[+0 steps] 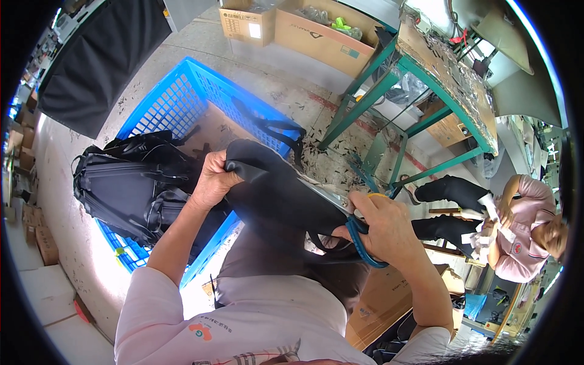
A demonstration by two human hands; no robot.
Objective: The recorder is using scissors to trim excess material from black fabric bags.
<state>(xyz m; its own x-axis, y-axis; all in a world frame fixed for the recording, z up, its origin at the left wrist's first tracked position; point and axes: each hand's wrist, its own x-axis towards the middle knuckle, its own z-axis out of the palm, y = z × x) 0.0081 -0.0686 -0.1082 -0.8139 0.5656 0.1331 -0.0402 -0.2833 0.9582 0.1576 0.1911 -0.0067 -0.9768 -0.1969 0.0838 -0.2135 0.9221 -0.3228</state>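
A black fabric piece point(267, 188), perhaps part of a bag, is stretched over my lap between my hands. At its left end my left hand point(216, 182) is closed on the fabric, thumb on top. My right hand point(386, 228) grips a pair of scissors point(359, 240) with blue handles, a yellow part showing by the fingers. The silvery blades run along the fabric's far edge, pointing to the left. Whether they are apart is hard to make out. Beyond my left forearm, black bags point(134, 182) lie piled in a blue plastic crate point(198, 76).
A green-framed worktable point(389, 76) strewn with black scraps stands far right, with cardboard boxes point(319, 33) beside it. At right sits another person point(526, 228) handling white strips. Black offcuts litter the floor. A black-draped object point(103, 67) stands far left, and cardboard point(377, 298) lies near my right side.
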